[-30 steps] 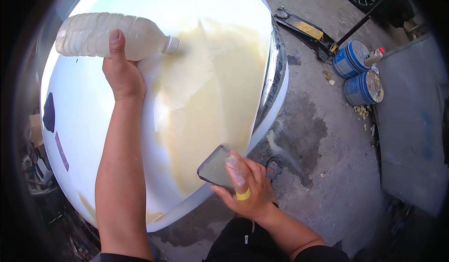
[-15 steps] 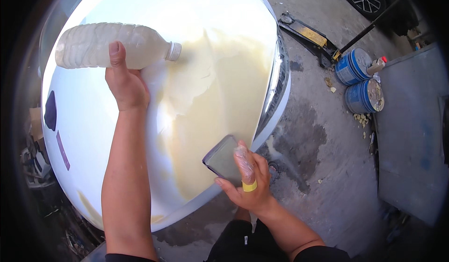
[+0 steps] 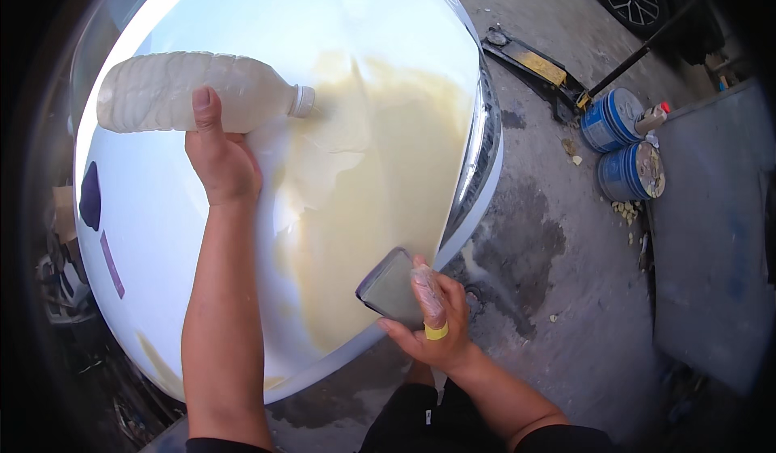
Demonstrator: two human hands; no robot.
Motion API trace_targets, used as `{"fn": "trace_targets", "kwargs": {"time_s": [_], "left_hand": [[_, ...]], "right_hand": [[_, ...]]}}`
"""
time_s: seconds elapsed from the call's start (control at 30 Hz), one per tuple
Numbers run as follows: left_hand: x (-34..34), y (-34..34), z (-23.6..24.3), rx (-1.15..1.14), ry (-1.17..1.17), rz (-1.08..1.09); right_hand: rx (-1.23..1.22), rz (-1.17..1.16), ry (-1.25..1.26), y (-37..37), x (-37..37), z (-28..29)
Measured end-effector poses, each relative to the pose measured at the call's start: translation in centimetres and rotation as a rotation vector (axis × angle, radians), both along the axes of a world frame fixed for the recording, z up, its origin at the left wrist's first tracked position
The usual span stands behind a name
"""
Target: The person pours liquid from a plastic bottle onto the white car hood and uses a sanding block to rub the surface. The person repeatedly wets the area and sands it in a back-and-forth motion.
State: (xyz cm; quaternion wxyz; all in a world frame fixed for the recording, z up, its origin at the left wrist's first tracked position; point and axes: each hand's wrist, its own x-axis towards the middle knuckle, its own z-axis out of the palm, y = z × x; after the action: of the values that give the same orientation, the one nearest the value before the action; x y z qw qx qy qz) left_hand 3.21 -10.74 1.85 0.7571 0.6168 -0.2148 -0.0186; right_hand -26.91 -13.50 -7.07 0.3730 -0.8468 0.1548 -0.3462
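A cloudy white plastic bottle [image 3: 190, 92] lies on its side across a glossy white car panel [image 3: 162, 235], its capped neck pointing toward a broad patch of pale yellow filler [image 3: 376, 202]. The left hand [image 3: 220, 162] grasps the bottle from below, thumb up over its side. Lower down, the right hand [image 3: 432, 328] (one finger wrapped in clear film and yellow tape) clasps a flat grey sanding block [image 3: 390, 289] against the panel's edge. Two blue tins [image 3: 622, 146] stand on the concrete ground nearby.
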Motion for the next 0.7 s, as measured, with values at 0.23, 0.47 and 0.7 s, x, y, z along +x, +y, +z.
{"fn": "trace_targets", "kwargs": {"time_s": [0.23, 0.47, 0.7], "left_hand": [[-0.1, -0.8, -0.2, -0.03, 0.016, 0.004], [-0.2, 0.3, 0.2, -0.048, -0.008, 0.027], [-0.3, -0.7, -0.1, -0.055, -0.025, 0.011]], "right_hand": [[-0.099, -0.135, 0.123, -12.7, 15.8, 4.8], [-0.062, 0.032, 0.022, -3.7, 3.6, 1.5], [-0.105, -0.112, 0.259, -14.8, 18.5, 7.4]]}}
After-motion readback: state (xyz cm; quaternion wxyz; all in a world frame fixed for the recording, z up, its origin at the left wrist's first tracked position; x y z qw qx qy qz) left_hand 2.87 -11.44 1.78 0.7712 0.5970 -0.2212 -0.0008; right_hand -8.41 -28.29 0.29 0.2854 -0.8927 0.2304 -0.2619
